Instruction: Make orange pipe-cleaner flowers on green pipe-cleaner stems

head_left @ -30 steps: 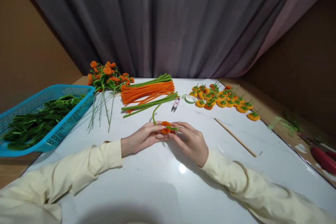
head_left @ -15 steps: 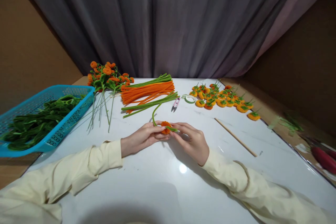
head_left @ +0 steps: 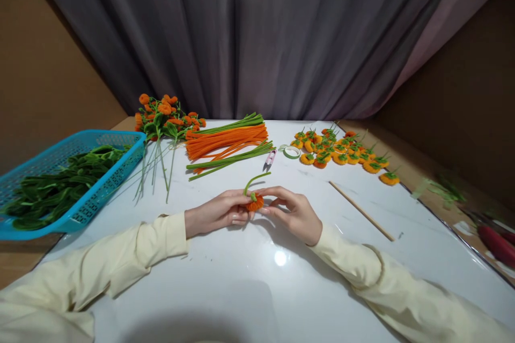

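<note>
Between the fingertips of my left hand [head_left: 223, 210] is a small orange pipe-cleaner flower [head_left: 255, 203]. A green pipe cleaner [head_left: 251, 179] comes out of its top and curves up to the right. My right hand [head_left: 293, 213] pinches the flower from the right, with a fingertip at its upper edge and another at its side. Part of the flower is hidden behind the fingers. Beyond my hands lie orange pipe cleaners [head_left: 227, 141] and green pipe cleaners [head_left: 229, 159], with pink thread snips [head_left: 270, 159] and green tape [head_left: 292, 152] next to them.
At the left is a blue basket [head_left: 108, 179] of green leaves [head_left: 60, 182]. Orange flowers on stems [head_left: 164, 112] lie behind it. Several orange and yellow flower heads [head_left: 341, 150] sit back right, and a wooden stick [head_left: 362, 211] lies nearer. Red-handled pliers [head_left: 497, 244] are at the right edge.
The green pipe cleaner has turned: its long end now bends right above the flower, and the short end at the right no longer shows. My right fingers have shifted around the flower.
</note>
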Motion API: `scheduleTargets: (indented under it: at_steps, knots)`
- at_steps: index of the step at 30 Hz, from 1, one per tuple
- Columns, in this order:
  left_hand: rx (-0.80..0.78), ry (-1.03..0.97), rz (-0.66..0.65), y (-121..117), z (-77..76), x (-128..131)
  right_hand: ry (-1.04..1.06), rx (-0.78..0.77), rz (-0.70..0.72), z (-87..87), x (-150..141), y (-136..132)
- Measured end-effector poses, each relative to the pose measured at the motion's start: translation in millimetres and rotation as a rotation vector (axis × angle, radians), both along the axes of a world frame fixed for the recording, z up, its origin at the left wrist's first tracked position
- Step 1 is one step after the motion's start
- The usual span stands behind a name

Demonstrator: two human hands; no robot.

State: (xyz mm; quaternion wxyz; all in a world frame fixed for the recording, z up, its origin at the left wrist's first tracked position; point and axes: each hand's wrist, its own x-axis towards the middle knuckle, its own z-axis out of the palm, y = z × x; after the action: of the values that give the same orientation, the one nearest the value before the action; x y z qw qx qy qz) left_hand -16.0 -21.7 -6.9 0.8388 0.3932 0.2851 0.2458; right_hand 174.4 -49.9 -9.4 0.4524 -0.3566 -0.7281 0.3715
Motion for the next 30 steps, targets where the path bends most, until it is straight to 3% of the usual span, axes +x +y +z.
scheduleTargets:
  at_steps: [6,24,27,30]
  knots:
    - [-0.067,-0.058,-0.047,1.4,1.1,-0.9,-0.005,0.049,-0.043,1.7,-1.3,-1.6]
    - [0.082,-0.014,-0.11,-1.1,-2.8,-2.6,0.032,-0.065,0.016,0.6,-3.6,-0.8]
    - [0.06,-0.015,-0.09,-0.2,-3.4,-2.8,0.001,0.015,-0.014,1.6,-3.8,-2.3]
    - [0.008,-0.006,-0.051,1.1,-3.7,-3.2,-0.039,0.213,-0.066,3.7,-3.1,-4.8]
